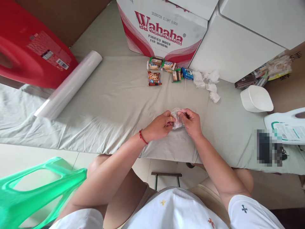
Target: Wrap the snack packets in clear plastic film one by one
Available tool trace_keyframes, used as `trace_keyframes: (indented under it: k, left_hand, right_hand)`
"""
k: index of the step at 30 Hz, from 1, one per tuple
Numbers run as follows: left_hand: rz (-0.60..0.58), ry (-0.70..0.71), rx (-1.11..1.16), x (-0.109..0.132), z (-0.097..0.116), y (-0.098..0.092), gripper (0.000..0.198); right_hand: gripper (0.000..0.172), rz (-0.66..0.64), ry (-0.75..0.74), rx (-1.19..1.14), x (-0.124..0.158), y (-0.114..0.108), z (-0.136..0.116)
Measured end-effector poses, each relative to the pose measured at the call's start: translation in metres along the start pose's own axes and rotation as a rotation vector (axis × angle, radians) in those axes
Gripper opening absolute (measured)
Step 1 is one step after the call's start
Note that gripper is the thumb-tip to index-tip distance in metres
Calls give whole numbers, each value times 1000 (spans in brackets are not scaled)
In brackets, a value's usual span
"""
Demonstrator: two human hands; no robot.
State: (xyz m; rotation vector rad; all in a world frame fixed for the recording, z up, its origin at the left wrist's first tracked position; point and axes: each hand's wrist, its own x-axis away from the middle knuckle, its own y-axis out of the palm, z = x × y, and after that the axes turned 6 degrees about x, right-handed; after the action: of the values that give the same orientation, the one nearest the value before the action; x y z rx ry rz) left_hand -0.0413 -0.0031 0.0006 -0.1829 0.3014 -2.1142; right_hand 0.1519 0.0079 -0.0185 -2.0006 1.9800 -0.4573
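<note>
Near the front edge of the cloth-covered surface, a small clear plastic wrapper (177,123) with pinkish marks sits between my two hands. My left hand (164,123), with a ring and a red bracelet at the wrist, pinches its left side. On the opposite side my right hand (190,120) grips it between thumb and fingers. Whether anything lies inside the wrapper I cannot make out. Farther back are several small packaged snacks, among them a brown cookie packet (154,78) and a blue packet (187,73). Crumpled white plastic bits (206,81) lie to their right.
A Wahaha carton (164,30) stands at the back. To the left are a red jug (35,44) and a plastic film roll (71,84). A white container (256,99) and a white bottle (287,127) are on the right. A green plastic stool (45,181) stands lower left.
</note>
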Motion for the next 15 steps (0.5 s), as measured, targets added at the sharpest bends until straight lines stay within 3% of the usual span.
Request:
trace_keyframes:
  k: [2, 4, 6, 8, 10, 15]
  left_hand:
    - [63, -42, 42, 2, 2, 7, 18]
    - [206, -137, 36, 2, 4, 17, 13]
    - [393, -256, -90, 0, 7, 27, 29]
    - [508, -335, -282, -4, 11, 35, 43]
    - [501, -357, -439, -7, 14, 37, 41]
    - [404, -331, -519, -12, 13, 36, 25]
  right_hand:
    - [21, 67, -73, 90, 0, 6, 2]
    - [17, 114, -154, 195, 3, 9, 3]
    - [17, 135, -183, 280, 4, 9, 3]
    - [29, 144, -133, 344, 2, 8, 2]
    - [38, 116, -58, 398, -3, 5, 1]
    - [29, -46, 20, 295, -11, -1, 1]
